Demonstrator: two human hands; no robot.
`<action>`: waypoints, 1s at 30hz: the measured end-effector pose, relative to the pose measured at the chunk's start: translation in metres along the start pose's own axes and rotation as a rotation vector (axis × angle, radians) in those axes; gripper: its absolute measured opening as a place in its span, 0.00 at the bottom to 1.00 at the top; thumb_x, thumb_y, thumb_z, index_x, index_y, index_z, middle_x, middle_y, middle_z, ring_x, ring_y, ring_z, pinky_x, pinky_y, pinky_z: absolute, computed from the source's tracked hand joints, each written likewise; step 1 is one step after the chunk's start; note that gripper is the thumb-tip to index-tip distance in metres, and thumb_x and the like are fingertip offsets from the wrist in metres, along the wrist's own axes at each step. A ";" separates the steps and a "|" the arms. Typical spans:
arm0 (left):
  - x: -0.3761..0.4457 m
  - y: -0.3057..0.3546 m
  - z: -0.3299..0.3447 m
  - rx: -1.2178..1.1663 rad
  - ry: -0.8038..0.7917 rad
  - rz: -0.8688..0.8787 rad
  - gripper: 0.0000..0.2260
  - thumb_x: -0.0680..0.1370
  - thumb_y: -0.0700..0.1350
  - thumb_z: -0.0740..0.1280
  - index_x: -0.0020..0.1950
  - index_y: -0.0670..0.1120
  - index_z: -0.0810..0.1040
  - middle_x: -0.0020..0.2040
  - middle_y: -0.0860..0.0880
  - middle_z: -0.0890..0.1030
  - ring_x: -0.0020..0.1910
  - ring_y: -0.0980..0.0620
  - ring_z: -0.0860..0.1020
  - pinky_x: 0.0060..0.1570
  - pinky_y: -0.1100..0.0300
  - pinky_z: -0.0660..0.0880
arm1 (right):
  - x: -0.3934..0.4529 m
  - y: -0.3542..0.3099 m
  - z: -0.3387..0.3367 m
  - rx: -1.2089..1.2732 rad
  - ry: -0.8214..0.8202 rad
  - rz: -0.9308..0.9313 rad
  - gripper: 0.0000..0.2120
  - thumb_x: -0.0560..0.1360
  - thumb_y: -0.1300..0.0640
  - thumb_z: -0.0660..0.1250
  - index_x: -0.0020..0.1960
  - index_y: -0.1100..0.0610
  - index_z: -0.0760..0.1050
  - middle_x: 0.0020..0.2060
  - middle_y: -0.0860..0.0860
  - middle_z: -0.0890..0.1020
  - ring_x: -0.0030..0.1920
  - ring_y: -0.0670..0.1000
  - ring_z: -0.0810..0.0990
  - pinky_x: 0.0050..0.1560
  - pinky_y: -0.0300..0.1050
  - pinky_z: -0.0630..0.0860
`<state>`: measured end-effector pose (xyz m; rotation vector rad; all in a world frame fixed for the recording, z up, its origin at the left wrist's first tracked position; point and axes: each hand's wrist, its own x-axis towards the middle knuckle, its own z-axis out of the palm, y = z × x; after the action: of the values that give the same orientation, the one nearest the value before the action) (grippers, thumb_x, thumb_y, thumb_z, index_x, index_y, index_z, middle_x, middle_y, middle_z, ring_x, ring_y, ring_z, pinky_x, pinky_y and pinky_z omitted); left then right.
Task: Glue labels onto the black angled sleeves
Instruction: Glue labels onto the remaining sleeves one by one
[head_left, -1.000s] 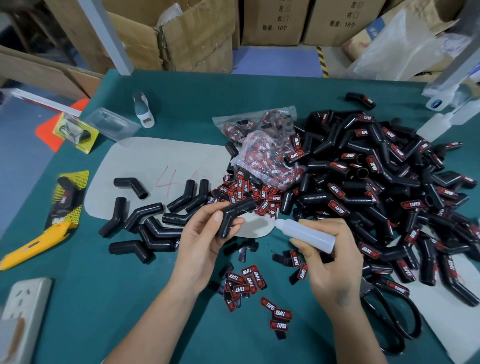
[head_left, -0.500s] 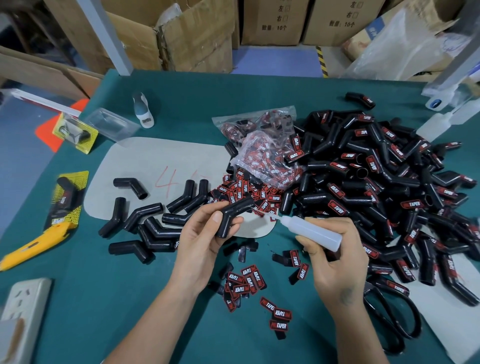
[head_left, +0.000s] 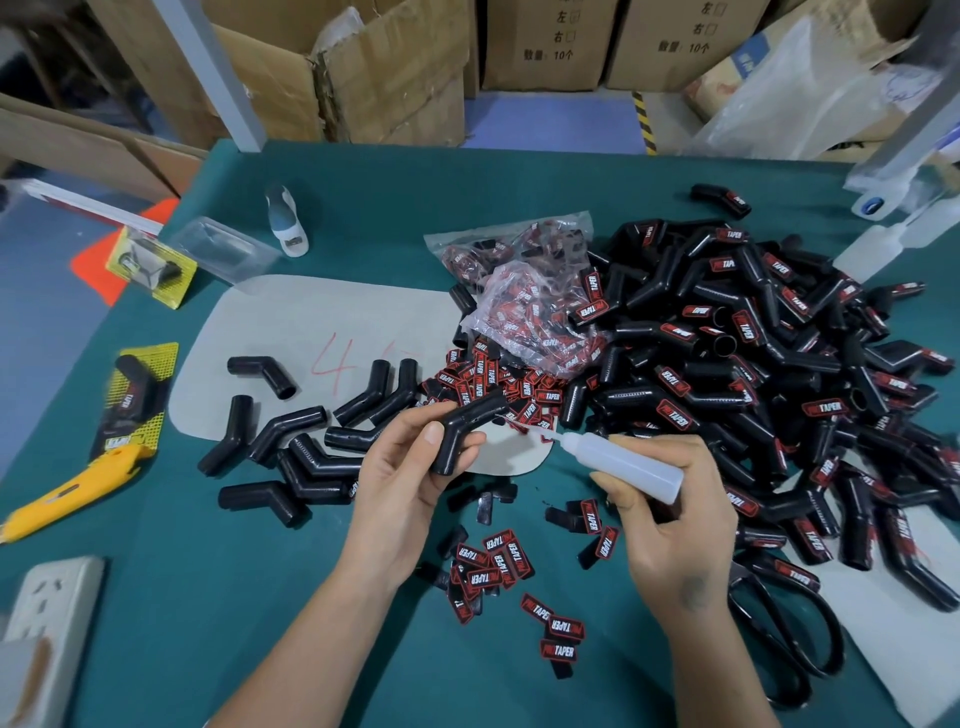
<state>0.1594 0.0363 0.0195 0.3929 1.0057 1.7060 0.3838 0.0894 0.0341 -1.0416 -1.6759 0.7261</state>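
My left hand (head_left: 402, 480) grips a plain black angled sleeve (head_left: 467, 428) at table centre, bend upward. My right hand (head_left: 670, 514) holds a translucent glue bottle (head_left: 621, 460); its thin nozzle points left, and its tip is close to the sleeve's upper arm. Loose red-and-black labels (head_left: 493, 564) lie on the green table (head_left: 208, 597) between my wrists, more beside a clear label bag (head_left: 524, 306). Several unlabelled sleeves (head_left: 306, 441) lie on the left. A big heap of labelled sleeves (head_left: 769, 364) fills the right.
A yellow utility knife (head_left: 67, 488) and a packaged sleeve (head_left: 132, 400) lie at the left edge, a power strip (head_left: 49, 618) at bottom left. Black scissors (head_left: 789, 639) rest by my right wrist. A grey mat (head_left: 291, 332) lies under the work area. Cardboard boxes (head_left: 395, 73) stand behind.
My right hand has shifted slightly right and turned the bottle, so the nozzle now points at the sleeve's upper arm. My left hand and the sleeve have stayed put.
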 end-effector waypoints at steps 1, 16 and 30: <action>0.000 0.000 0.000 0.001 0.000 0.000 0.11 0.78 0.46 0.74 0.59 0.45 0.86 0.54 0.36 0.85 0.53 0.44 0.87 0.51 0.60 0.83 | 0.000 0.000 0.000 0.003 0.006 0.011 0.10 0.77 0.52 0.71 0.57 0.50 0.78 0.53 0.40 0.80 0.54 0.46 0.81 0.52 0.39 0.76; -0.001 0.000 0.001 -0.005 0.002 0.000 0.12 0.77 0.47 0.73 0.59 0.45 0.86 0.55 0.36 0.85 0.53 0.44 0.87 0.51 0.60 0.83 | 0.000 -0.001 -0.001 -0.002 -0.001 0.012 0.10 0.77 0.51 0.71 0.57 0.48 0.77 0.54 0.37 0.80 0.54 0.46 0.82 0.50 0.44 0.78; -0.001 -0.001 0.001 0.025 -0.018 0.009 0.11 0.78 0.46 0.72 0.59 0.46 0.85 0.55 0.38 0.86 0.54 0.43 0.86 0.55 0.58 0.82 | 0.000 -0.002 0.001 -0.005 -0.005 0.004 0.10 0.77 0.51 0.71 0.58 0.47 0.77 0.54 0.39 0.80 0.54 0.43 0.81 0.52 0.34 0.74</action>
<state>0.1612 0.0362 0.0196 0.4290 1.0143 1.6959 0.3826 0.0885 0.0359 -1.0479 -1.6805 0.7280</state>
